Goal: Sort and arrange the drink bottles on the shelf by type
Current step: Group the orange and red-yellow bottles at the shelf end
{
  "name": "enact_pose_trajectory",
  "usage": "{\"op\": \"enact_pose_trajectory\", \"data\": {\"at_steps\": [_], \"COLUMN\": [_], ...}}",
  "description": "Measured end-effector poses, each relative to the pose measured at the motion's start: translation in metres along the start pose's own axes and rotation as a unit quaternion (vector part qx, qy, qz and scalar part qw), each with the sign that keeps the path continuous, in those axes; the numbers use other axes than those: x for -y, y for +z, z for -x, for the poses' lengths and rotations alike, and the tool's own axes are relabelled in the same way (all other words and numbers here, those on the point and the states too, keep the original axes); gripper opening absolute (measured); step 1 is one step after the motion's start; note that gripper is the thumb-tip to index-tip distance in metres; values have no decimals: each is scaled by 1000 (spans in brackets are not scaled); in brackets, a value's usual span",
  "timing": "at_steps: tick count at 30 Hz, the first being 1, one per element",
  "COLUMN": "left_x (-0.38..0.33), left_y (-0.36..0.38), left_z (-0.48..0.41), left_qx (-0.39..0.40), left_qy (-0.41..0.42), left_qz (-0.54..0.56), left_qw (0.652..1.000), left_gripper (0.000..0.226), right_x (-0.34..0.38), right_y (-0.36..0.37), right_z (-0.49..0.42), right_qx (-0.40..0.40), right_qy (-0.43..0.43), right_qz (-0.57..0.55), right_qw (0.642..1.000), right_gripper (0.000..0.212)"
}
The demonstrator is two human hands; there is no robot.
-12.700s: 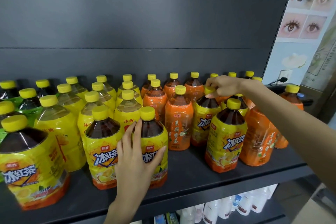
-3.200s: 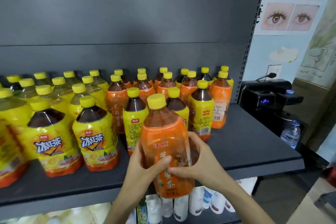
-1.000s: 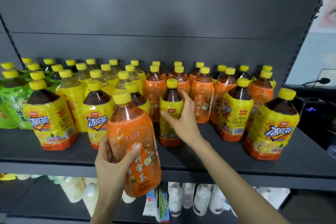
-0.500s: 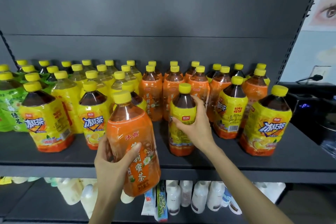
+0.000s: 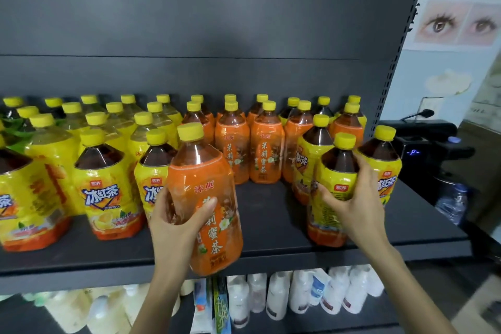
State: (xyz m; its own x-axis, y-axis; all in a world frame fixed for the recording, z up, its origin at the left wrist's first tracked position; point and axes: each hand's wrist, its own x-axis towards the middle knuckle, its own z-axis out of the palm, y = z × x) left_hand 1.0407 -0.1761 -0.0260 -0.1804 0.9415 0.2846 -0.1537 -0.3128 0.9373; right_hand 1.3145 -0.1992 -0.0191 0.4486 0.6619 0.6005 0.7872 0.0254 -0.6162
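On big orange btl [image 5: 206,198] in left hand [image 5: 173,225]: "沐典" near top of label, "茉莉蜜茶" running down it; same "茉莉蜜茶" on orange btls at back [image 5: 267,154]; front-left yellow btl [image 5: 105,190]: big "冰红茶", small red tag above it not legible; slim yellow btl [image 5: 339,176] in right hand [image 5: 349,209]: red tag, too small to read; black appliance [image 5: 439,160] at right: blue "-P-" on display.

Both bare forearms reach up and forward from below, the left hand [image 5: 173,221] curled round the side of a large orange bottle [image 5: 202,171], thumb across its label, the right hand [image 5: 355,206] wrapped round a smaller yellow-labelled bottle [image 5: 334,171].
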Motion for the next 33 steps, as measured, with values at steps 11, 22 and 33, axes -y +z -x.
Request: {"op": "enact_pose_trajectory", "data": {"at_steps": [11,22,33], "left_x": [10,7,-20], "left_y": [13,18,-4], "left_z": [-11,-13,-39], "left_qx": [28,125,124], "left_qy": [-16,2,195], "left_qz": [-6,21,-278], "left_qw": [999,992,932], "left_gripper": [96,64,49], "right_x": [3,71,62], "right_y": [1,57,85], "right_z": [-3,35,23], "right_qx": [-135,375,326], "right_qy": [-86,-16,29], "right_qz": [50,-403,-402], "right_qw": [986,835,855], "right_gripper": [75,83,90]}}
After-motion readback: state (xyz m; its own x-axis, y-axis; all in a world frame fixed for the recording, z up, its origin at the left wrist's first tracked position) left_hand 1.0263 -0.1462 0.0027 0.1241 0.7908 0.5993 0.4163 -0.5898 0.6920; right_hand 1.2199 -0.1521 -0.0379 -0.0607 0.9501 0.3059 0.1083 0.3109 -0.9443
